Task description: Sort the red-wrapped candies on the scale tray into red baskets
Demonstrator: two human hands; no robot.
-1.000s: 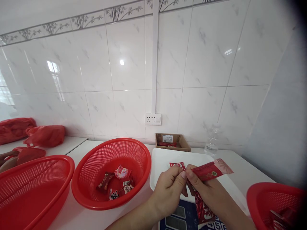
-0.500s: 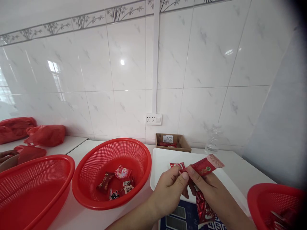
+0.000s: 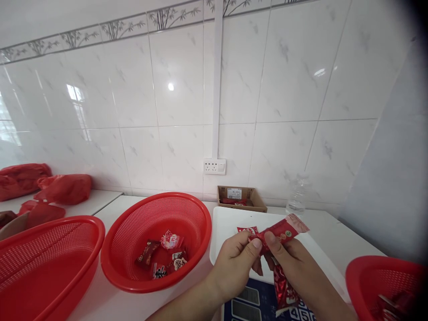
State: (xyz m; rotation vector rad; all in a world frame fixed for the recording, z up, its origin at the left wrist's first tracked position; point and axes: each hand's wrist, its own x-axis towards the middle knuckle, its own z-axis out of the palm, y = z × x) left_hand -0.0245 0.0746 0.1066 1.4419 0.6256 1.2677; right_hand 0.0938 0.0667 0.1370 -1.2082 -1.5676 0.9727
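Note:
My left hand and my right hand meet over a white tray, both pinched on one long red sachet that sticks up to the right. A second red packet hangs below my right hand, held in its lower fingers. Just behind my left thumb lies a small red packet on the tray. Under my hands sits a blue scale with grey displays.
A red mesh basket with several red candy packets stands left of the tray, another red basket farther left, a third at the right edge. A cardboard box and a clear bottle stand by the tiled wall. Red bags lie at far left.
The long sachet has dropped slightly and swung left, closer to my hands. Both hands keep their pinch; baskets and tray are unmoved.

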